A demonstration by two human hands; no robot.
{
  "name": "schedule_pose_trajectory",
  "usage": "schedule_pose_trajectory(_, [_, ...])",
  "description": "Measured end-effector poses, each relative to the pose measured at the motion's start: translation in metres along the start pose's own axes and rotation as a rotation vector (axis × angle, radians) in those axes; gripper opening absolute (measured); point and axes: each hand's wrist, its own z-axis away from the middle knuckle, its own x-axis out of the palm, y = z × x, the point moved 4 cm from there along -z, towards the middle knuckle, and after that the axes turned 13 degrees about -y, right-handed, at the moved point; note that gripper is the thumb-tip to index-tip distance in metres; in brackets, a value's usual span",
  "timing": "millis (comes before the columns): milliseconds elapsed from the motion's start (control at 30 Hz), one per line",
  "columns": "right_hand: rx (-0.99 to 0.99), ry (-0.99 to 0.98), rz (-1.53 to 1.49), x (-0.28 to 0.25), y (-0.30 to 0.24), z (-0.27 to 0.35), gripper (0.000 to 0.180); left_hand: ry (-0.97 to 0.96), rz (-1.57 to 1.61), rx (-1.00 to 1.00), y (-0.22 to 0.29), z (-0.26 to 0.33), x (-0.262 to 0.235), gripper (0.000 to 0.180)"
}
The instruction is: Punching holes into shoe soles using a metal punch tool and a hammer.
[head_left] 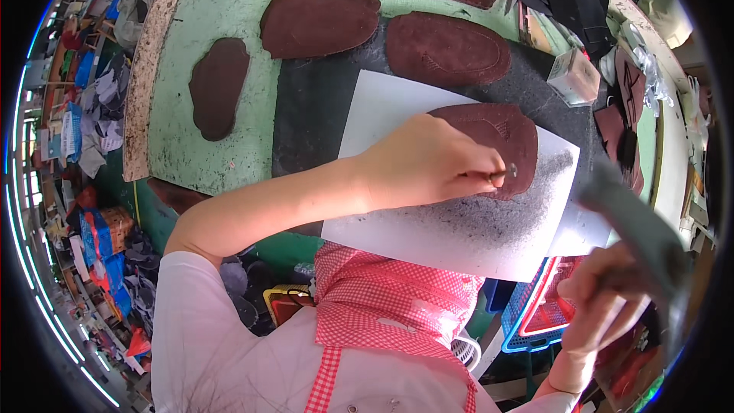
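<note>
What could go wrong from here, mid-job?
The blurred grey hammer-like tool in the right hand might hit the left hand if it misses the slim metal tool pinched there. The dark brown, rounded leather-like piece beneath might shift if the left hand slips. The black-specked white sheet nears the red-and-white checked apron, so a nudge could slide it.

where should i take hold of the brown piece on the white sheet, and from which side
Perhaps pinch the brown piece at its right edge, coming from the right: it lies flat on the white sheet with that edge bare, while the left hand hides its near left part.
</note>
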Motion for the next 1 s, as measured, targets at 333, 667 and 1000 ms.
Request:
schedule_pose_trajectory(333, [-0.16, -0.046, 0.031, 0.001, -0.012, -0.024, 0.04, -0.042, 0.085, -0.053, -0.005, 0.005, -0.002, 0.012])
schedule_pose_trajectory(667, [0.061, 0.0, -0.135, 0.009, -0.016, -0.029, 0.049, -0.001, 0.243, -0.035, -0.016, 0.01, -0.008, 0.01])
schedule_pose_trajectory(1000, [0.099, -0.131, 0.418, 0.038, -0.011, -0.02, 0.031, 0.09, -0.181, 0.093, -0.006, 0.02, -0.004, 0.011])
